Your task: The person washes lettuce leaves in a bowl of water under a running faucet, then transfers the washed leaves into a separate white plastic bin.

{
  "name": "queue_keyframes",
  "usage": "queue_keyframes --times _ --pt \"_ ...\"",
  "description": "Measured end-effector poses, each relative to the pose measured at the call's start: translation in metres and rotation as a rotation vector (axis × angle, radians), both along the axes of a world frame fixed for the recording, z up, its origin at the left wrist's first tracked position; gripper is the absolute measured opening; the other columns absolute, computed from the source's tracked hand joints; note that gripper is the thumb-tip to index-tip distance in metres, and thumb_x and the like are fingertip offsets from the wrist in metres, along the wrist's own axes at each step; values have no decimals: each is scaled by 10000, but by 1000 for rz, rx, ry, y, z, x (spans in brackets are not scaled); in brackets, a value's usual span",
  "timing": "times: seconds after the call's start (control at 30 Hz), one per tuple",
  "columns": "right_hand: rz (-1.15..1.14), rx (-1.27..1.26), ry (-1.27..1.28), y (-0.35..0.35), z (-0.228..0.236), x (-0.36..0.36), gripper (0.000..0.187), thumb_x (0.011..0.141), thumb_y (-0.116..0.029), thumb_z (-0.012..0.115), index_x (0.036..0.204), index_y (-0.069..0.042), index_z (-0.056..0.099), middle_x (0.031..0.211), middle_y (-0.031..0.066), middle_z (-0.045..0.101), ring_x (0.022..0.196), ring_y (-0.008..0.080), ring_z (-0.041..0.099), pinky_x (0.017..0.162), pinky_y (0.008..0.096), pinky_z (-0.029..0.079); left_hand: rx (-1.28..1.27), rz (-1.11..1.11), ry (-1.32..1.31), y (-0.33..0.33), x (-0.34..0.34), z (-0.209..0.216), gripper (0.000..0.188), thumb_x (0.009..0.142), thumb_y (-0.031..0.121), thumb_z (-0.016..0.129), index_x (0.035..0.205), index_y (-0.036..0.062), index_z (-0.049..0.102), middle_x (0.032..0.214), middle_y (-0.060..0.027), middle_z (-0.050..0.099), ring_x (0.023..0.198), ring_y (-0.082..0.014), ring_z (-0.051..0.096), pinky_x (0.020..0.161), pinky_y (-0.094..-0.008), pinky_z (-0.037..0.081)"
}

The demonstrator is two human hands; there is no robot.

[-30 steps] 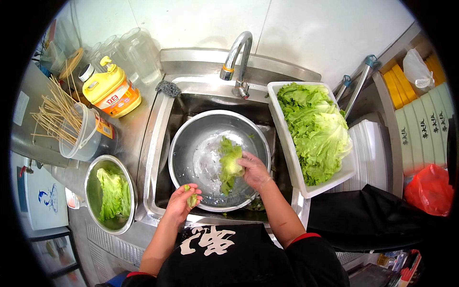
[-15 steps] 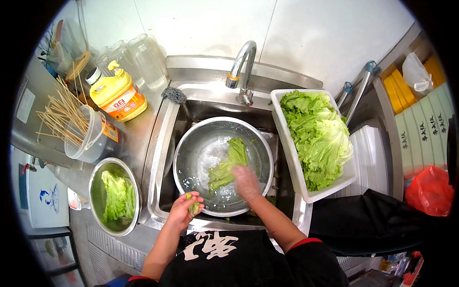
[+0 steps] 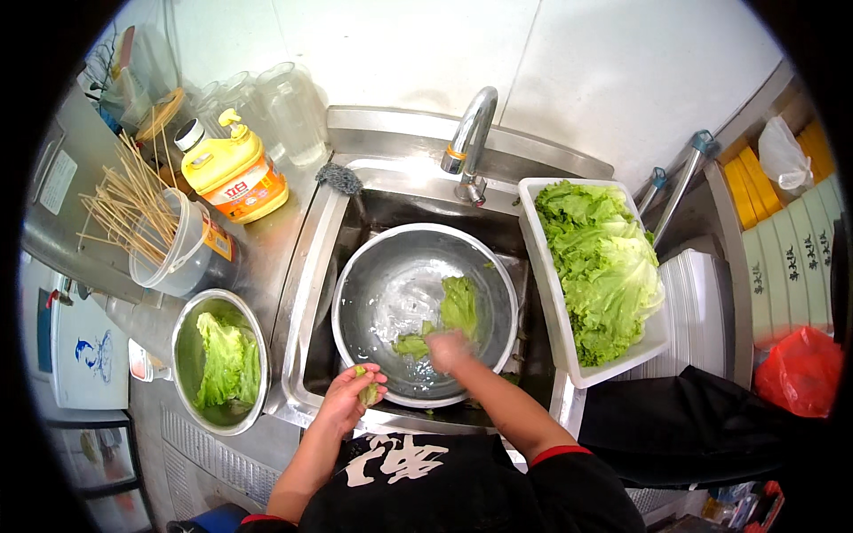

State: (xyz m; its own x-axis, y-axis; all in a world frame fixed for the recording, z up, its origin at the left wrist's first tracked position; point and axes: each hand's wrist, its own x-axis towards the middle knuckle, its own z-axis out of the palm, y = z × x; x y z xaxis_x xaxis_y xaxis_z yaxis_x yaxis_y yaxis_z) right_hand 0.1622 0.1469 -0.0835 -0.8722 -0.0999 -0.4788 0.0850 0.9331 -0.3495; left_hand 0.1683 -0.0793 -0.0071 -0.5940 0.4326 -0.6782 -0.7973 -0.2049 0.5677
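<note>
A wide metal basin (image 3: 355, 266) of water sits in the sink. Lettuce leaves (image 3: 459, 306) float in its right half. My right hand (image 3: 451, 353) is low in the basin at the leaves' near end; motion smears its fingers, so its grip does not show. Over the basin's near left rim, my left hand (image 3: 348, 400) is closed on a small lettuce piece (image 3: 367, 393). To the left, a smaller metal bowl (image 3: 185, 377) has a few lettuce leaves (image 3: 227, 360) in it. A white tub (image 3: 553, 306) heaped with lettuce (image 3: 600, 275) rests along the sink's right side.
A curved faucet (image 3: 475, 133) stands behind the basin. On the left counter are a yellow detergent bottle (image 3: 235, 173), a clear bucket of wooden skewers (image 3: 182, 262) and glass pitchers (image 3: 298, 124). A dark scrubber (image 3: 339, 179) lies on the sink's edge.
The view has shifted a little. In the basin the lettuce now lies more bunched up beside my right hand. My left hand keeps its small piece at the rim.
</note>
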Motion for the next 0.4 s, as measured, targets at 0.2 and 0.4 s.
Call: queue_keyframes --times 0.2,0.4 --pt "-460 -1005 -168 14 44 -8 235 756 -55 545 975 23 574 898 140 616 842 267 603 735 399 476 -12 -10 34 8 -1 3 176 856 107 532 1013 27 525 886 -97 595 751 -188 592 680 -294 491" --pt "-977 -1936 -367 30 38 -4 390 820 -51 509 1202 -42 426 1147 118 523 1039 271 534 891 456 426 -37 4 100 5 -5 -8 190 846 90 549 1024 25 529 908 -105 594 776 -190 595 705 -299 495"
